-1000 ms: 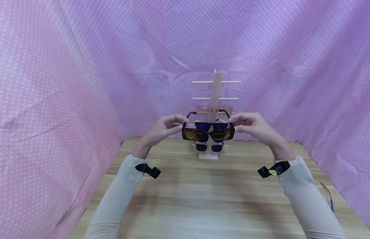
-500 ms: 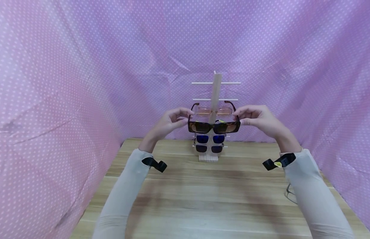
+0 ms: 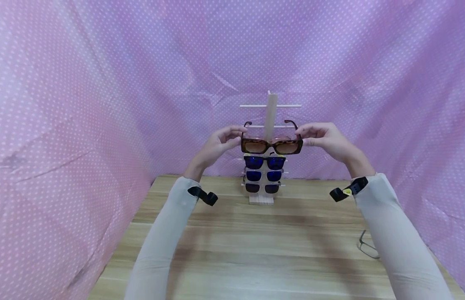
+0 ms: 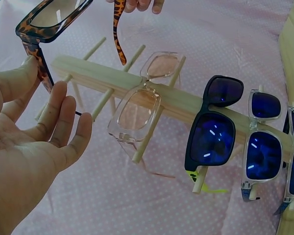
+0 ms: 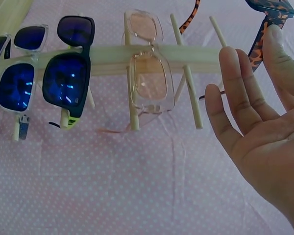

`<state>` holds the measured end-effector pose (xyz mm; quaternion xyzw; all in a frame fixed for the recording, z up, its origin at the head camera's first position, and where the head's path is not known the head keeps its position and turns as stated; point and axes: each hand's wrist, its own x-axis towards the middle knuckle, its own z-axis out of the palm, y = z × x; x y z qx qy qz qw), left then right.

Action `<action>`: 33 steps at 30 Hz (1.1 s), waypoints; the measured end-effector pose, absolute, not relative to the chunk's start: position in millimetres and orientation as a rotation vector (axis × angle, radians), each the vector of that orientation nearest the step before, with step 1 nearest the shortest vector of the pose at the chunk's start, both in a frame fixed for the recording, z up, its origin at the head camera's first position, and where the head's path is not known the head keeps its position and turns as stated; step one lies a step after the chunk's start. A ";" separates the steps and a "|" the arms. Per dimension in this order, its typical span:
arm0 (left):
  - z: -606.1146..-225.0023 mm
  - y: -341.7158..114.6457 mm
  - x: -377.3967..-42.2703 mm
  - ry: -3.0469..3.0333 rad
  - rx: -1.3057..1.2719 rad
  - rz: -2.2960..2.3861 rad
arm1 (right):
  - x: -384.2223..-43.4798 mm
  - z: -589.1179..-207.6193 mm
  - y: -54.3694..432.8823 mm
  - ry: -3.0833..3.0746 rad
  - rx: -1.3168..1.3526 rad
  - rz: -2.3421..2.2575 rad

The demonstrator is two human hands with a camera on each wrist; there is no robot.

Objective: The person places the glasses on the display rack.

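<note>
Tortoiseshell sunglasses (image 3: 271, 146) with brown lenses are held in front of a wooden display stand (image 3: 270, 112), temples unfolded and pointing toward it. My left hand (image 3: 222, 143) pinches one temple near its hinge between thumb and fingers; in the left wrist view that temple (image 4: 43, 68) shows between them. My right hand (image 3: 324, 139) pinches the other temple (image 5: 258, 46) the same way. Clear-framed glasses with pink lenses (image 4: 135, 110) hang on the stand, partly hidden behind the held pair in the head view. Two upper pegs (image 3: 288, 106) of the stand bear no glasses.
Lower on the stand hang black sunglasses with blue lenses (image 3: 265, 162) and two clear-framed pairs with dark lenses, the lowest (image 3: 262, 187) near the base. Thin-rimmed eyeglasses (image 3: 367, 248) lie on the wooden table (image 3: 255, 250), partly under the right sleeve. A pink dotted cloth (image 3: 161, 83) surrounds the table.
Both hands have raised the tortoiseshell sunglasses up along the stand and slightly to the right. The black sunglasses behind have come into view, as have the eyeglasses by the right sleeve.
</note>
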<state>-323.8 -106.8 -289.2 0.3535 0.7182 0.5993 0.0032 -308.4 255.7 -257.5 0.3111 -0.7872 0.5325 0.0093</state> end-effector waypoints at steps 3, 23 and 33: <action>-288.7 -104.7 -330.0 2.230 1.081 1.900 | -315.3 -255.9 256.6 -2.491 0.907 1.665; -288.7 -100.4 -348.9 2.163 0.958 1.961 | -347.3 -262.8 256.4 -2.539 0.830 1.840; -292.8 -95.6 -353.3 2.206 0.861 1.994 | -351.2 -269.4 255.3 -2.362 0.852 2.107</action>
